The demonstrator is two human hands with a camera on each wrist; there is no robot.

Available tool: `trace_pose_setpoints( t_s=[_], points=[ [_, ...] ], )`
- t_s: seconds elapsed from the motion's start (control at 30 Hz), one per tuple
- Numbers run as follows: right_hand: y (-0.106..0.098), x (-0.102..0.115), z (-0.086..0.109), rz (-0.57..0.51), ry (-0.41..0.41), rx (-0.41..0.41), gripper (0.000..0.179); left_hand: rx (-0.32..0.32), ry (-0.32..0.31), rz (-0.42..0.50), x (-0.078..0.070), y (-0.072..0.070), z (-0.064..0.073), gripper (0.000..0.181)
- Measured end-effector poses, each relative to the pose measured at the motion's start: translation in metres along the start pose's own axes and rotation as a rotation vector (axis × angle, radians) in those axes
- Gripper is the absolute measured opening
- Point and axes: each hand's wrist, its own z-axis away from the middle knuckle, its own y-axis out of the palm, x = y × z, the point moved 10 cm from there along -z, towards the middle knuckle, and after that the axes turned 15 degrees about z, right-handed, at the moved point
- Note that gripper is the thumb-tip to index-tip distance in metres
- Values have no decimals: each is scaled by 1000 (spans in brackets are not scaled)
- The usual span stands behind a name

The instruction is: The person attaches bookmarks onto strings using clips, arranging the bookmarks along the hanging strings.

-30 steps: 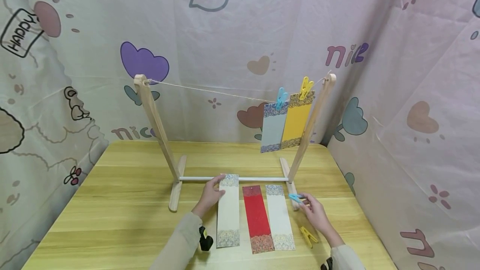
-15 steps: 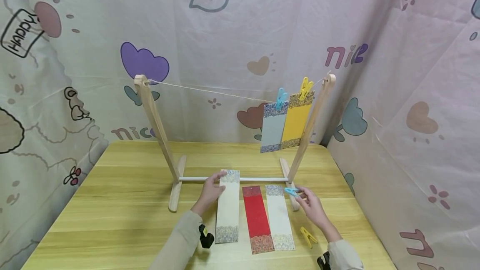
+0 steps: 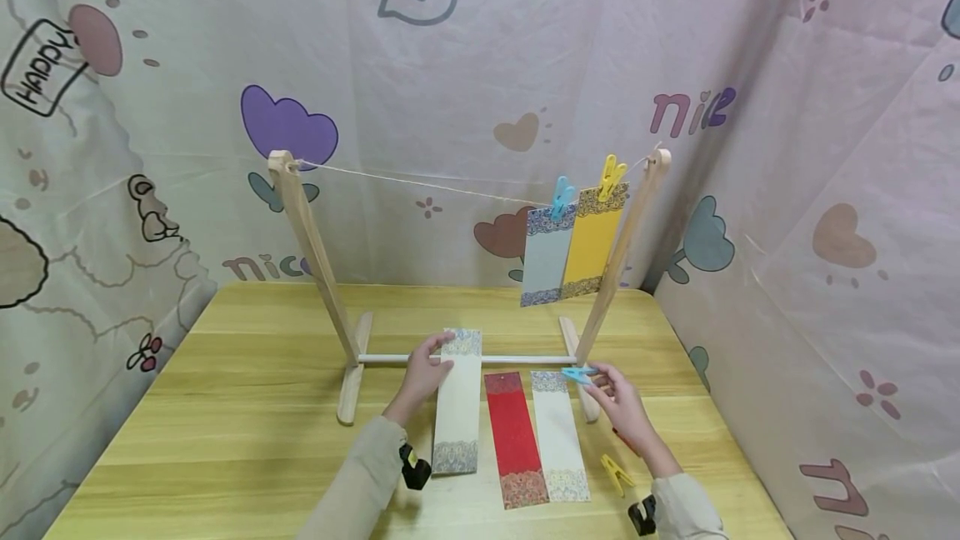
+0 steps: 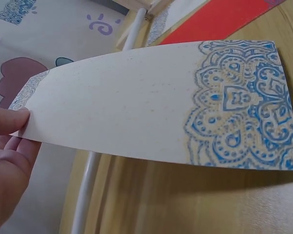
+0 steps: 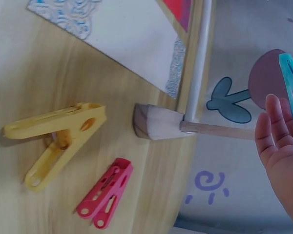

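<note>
My left hand point(image 3: 423, 377) pinches a cream paper bookmark point(image 3: 459, 402) with blue-patterned ends, thumb on its face near the far end. In the left wrist view the bookmark point(image 4: 122, 105) slants over the wood, its near end raised and casting a shadow. My right hand point(image 3: 628, 415) pinches a light blue clothespin point(image 3: 576, 375) in its fingertips, close to the rack's right foot. A red bookmark point(image 3: 516, 432) and a white patterned one point(image 3: 558, 436) lie side by side on the table between the hands.
A wooden rack with a left post point(image 3: 311, 248), a right post point(image 3: 622, 248) and a white rod point(image 3: 525, 359) carries a string point(image 3: 412, 180). Clipped there are a blue bookmark point(image 3: 547, 252) and a yellow one point(image 3: 595, 240). Yellow point(image 5: 58, 141) and red point(image 5: 105, 195) clothespins lie at right.
My left hand has moved the cream bookmark up and away toward the rod. My right hand has shifted left and slightly forward with the blue clothespin.
</note>
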Motion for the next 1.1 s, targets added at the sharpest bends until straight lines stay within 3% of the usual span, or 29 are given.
trace_pose_setpoints(
  t_s=[0.37,0.57,0.7,1.1],
  points=[
    [-14,32,-9,5,-109,-52,30,10,54,3,-16,4,-3,48],
    [-29,70,-15,-5,-138,-98,29,14,106,3,-22,6,-5,47],
    [-33,81,-19,-17,-135,-99,29,10,79,27,-24,7,-7,48],
    [-33,89,-31,-82,-134,-89,30,-10,39,58,-34,9,-10,48]
  ],
)
